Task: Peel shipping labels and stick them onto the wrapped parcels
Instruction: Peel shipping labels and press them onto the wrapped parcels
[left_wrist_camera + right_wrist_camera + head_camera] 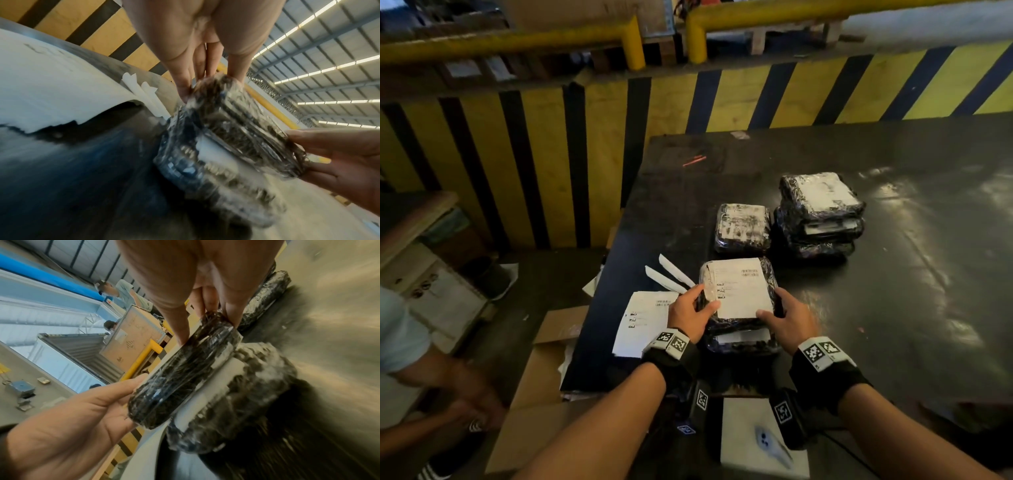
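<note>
You are holding a labelled parcel [738, 294] in both hands.
Your left hand [690, 315] and right hand [787, 320] are gripping its sides above another parcel [743, 342]; next, probably setting it aside and peeling the label sheet [645, 320].

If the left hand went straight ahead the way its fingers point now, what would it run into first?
Likely the lone labelled parcel beyond the held parcel that the left hand grips together with the right hand. The two white backing strips lie just left of that line; depth is uncertain.
</note>
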